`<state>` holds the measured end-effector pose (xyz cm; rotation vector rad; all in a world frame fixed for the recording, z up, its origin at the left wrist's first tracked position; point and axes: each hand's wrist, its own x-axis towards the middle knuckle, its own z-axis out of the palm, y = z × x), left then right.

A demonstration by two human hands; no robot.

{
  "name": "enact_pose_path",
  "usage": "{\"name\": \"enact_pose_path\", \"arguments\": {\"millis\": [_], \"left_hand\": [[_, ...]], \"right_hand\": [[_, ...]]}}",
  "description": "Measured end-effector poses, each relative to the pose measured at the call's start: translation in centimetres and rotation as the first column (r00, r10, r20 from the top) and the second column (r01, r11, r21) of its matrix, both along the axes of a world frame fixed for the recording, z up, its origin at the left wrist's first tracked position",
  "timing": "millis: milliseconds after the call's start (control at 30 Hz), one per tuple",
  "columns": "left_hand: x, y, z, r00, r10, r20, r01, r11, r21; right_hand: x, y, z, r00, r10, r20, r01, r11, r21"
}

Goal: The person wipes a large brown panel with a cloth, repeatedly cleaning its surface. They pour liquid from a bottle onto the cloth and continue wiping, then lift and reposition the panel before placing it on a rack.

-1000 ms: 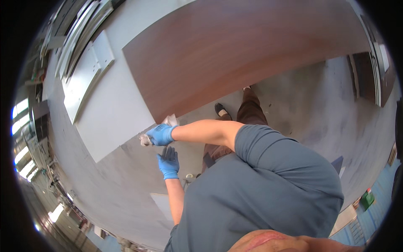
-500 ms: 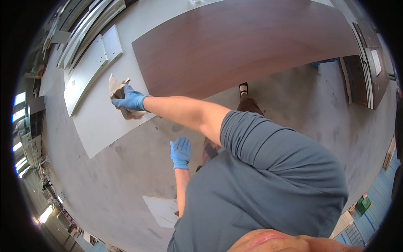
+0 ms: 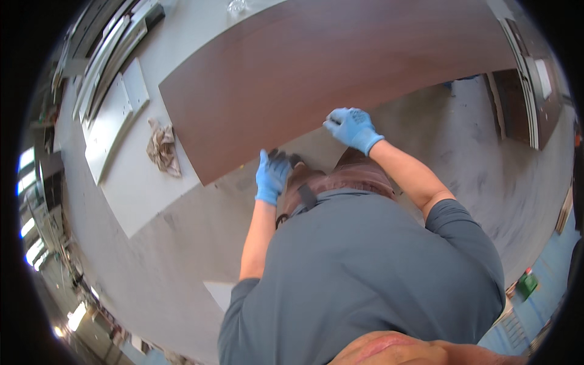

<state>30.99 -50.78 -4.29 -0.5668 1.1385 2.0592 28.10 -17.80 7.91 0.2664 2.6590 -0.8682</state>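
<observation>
A large reddish-brown panel [image 3: 340, 58] lies across the white work surface [image 3: 137, 204], its near edge toward me. My right hand [image 3: 354, 129], in a blue glove, is at that near edge with its fingers curled; anything inside them is hidden. Also gloved in blue, with dark fingertips, my left hand [image 3: 272, 176] is held just short of the edge. Its fingers are stretched out and nothing shows in them. A crumpled beige and grey-brown rag [image 3: 163, 149] lies by the panel's left end, out of either hand.
White boards with small holes [image 3: 109, 131] lie at the left, beside a stack of long strips [image 3: 112, 58]. Dark and white panels [image 3: 528, 91] stand at the right. Clear crumpled plastic [image 3: 237, 6] sits at the far edge. A green container [image 3: 527, 284] is at lower right.
My right hand has let go of the rag and come back right to the panel's near edge. My left hand has moved up toward that edge.
</observation>
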Motion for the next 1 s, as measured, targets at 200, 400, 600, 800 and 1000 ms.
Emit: {"name": "enact_pose_path", "arguments": {"millis": [200,400,600,800,1000], "left_hand": [[-2.1,9.1,1.2,0.880,0.430,0.204,-0.392,0.898,-0.199],[0.6,8.1,1.8,0.860,0.464,0.210,-0.415,0.877,-0.240],[3.1,6.5,0.6,0.837,0.432,0.335,-0.378,0.900,-0.216],[3.1,2.7,0.3,0.884,0.366,0.291,-0.303,0.922,-0.240],[2.5,-0.1,0.2,0.893,0.354,0.277,-0.295,0.927,-0.232]], "right_hand": [[-4.7,3.2,-1.5,0.892,0.321,0.319,-0.324,0.945,-0.044],[-6.4,0.8,-2.6,0.856,0.311,0.413,-0.336,0.942,-0.014],[-6.9,-1.1,-2.7,0.865,0.250,0.435,-0.281,0.960,0.009],[-6.9,-2.5,-1.9,0.871,0.220,0.439,-0.258,0.966,0.028],[-7.0,-1.8,-0.9,0.827,0.020,0.561,-0.084,0.993,0.089]]}}
